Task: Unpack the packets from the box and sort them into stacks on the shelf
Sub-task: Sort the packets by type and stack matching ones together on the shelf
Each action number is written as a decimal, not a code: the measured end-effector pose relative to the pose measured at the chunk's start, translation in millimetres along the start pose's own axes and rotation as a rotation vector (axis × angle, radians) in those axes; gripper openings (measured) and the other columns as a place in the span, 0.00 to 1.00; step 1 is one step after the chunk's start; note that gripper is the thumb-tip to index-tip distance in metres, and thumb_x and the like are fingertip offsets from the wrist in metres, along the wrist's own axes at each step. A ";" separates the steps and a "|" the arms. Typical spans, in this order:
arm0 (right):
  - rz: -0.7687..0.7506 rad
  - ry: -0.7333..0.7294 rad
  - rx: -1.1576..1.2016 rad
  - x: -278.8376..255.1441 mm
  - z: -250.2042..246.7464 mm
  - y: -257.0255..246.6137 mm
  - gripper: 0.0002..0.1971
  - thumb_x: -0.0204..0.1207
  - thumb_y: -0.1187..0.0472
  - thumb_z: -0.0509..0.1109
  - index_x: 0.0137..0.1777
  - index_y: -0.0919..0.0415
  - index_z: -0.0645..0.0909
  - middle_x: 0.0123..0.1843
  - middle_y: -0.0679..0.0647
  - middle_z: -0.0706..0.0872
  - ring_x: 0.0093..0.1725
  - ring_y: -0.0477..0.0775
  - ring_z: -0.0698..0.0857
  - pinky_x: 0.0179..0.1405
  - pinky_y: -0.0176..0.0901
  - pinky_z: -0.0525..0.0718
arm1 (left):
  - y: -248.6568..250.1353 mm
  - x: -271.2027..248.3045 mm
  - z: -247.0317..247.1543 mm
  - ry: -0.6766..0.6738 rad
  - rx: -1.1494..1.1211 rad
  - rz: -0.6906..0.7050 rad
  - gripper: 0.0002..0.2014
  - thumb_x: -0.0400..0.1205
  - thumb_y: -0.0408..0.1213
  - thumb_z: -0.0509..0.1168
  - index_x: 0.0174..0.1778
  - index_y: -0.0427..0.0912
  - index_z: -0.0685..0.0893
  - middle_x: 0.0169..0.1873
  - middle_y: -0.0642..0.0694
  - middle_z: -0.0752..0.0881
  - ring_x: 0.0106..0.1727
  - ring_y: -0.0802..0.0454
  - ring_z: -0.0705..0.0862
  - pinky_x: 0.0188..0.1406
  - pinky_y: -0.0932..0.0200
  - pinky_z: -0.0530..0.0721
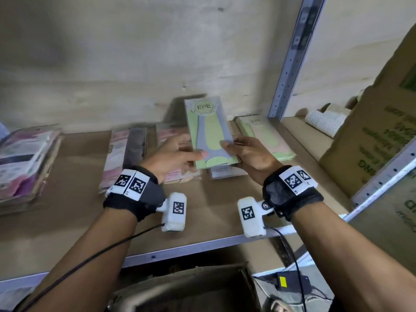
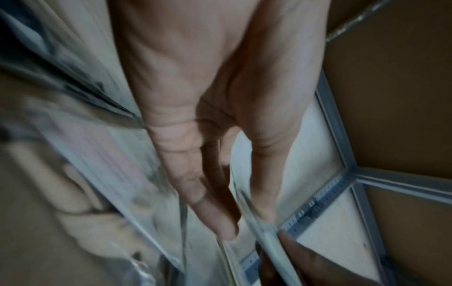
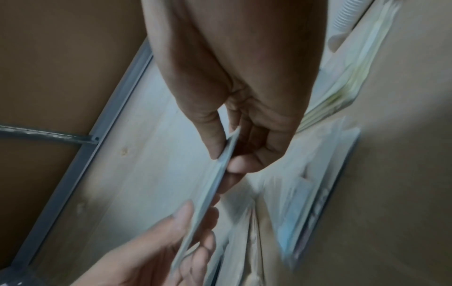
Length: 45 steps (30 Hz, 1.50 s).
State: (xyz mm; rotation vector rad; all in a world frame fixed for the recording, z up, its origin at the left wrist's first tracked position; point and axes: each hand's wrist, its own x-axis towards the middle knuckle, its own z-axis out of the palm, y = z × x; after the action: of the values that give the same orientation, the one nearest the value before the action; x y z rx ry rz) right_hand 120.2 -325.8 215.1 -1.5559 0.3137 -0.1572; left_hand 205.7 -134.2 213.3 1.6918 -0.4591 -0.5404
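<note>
Head view first: both hands are up over the shelf (image 1: 78, 221), sharing one green-and-grey packet (image 1: 210, 131) marked "ENE". The right hand (image 1: 252, 156) pinches its lower right corner, thumb on the printed face, fingers behind. The left hand (image 1: 173, 156) has its fingers fairly straight, thumb laid across the packet's lower left edge — touching it rather than clamped round it. The packet stands tilted up off the shelf, above a small stack of packets (image 1: 225, 172). Just right lies a green stack (image 1: 265, 136); left of the hands lie pink stacks (image 1: 126, 154), and another stack (image 1: 27, 158) sits well apart at the far left. An open cardboard box (image 1: 191, 289) is below the shelf edge.

Left wrist view: the left hand (image 2: 208, 116) reaches out with long, nearly straight fingers, and the packet's thin edge (image 2: 259, 228) runs between its thumb and fingers. It is blurred.

Right wrist view: the right hand (image 3: 239, 120) clearly nips the packet (image 3: 215, 183) edge-on — thumb one side, curled fingers the other — while the left hand (image 3: 166, 243) meets the packet's far end from below.
</note>
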 end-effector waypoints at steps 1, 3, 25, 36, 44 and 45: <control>-0.006 0.034 0.001 3.2 -4.0 -1.2 0.19 0.79 0.62 0.74 0.61 0.79 0.80 0.61 0.77 0.84 0.53 0.65 0.86 0.60 0.67 0.85 | 3.0 5.6 6.8 0.008 0.025 0.014 0.24 0.76 0.30 0.77 0.68 0.40 0.83 0.58 0.38 0.90 0.56 0.41 0.92 0.53 0.44 0.92; -0.022 0.108 0.017 11.2 -14.7 -2.4 0.15 0.78 0.63 0.76 0.59 0.71 0.81 0.60 0.73 0.87 0.51 0.67 0.89 0.48 0.61 0.90 | 11.0 19.6 18.8 0.044 0.039 0.030 0.24 0.75 0.29 0.79 0.66 0.39 0.83 0.56 0.36 0.90 0.53 0.43 0.92 0.52 0.45 0.92; -0.011 0.566 -0.609 42.3 -142.8 15.2 0.17 0.73 0.66 0.75 0.63 0.64 0.87 0.55 0.59 0.90 0.58 0.59 0.87 0.63 0.41 0.84 | 29.8 127.7 156.1 0.086 0.427 -0.090 0.16 0.72 0.29 0.80 0.52 0.25 0.88 0.47 0.34 0.92 0.46 0.43 0.93 0.47 0.51 0.94; 0.106 0.556 -0.730 36.3 -135.7 11.2 0.12 0.75 0.70 0.70 0.56 0.69 0.89 0.55 0.63 0.90 0.55 0.61 0.86 0.56 0.41 0.83 | 39.7 110.1 167.7 0.061 0.587 -0.147 0.28 0.69 0.37 0.84 0.61 0.26 0.85 0.53 0.34 0.92 0.52 0.38 0.92 0.57 0.45 0.90; 0.206 0.544 -0.757 34.6 -133.4 9.1 0.14 0.76 0.67 0.70 0.60 0.68 0.87 0.60 0.65 0.88 0.61 0.65 0.85 0.63 0.50 0.85 | 43.9 103.3 167.8 0.082 0.506 -0.198 0.31 0.68 0.35 0.85 0.63 0.25 0.83 0.57 0.32 0.90 0.54 0.36 0.92 0.58 0.44 0.90; 0.214 0.537 -0.769 34.6 -132.2 8.4 0.14 0.76 0.66 0.70 0.60 0.67 0.87 0.60 0.65 0.88 0.61 0.65 0.84 0.64 0.51 0.85 | 44.4 101.7 166.4 0.085 0.522 -0.190 0.31 0.68 0.37 0.85 0.62 0.26 0.83 0.56 0.33 0.90 0.55 0.37 0.92 0.57 0.44 0.90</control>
State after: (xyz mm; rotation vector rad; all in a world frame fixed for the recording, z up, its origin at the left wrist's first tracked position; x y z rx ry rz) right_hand 113.2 -462.2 205.2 -2.2068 1.0537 -0.3107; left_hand 190.8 -333.5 221.6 2.2668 -0.3998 -0.5098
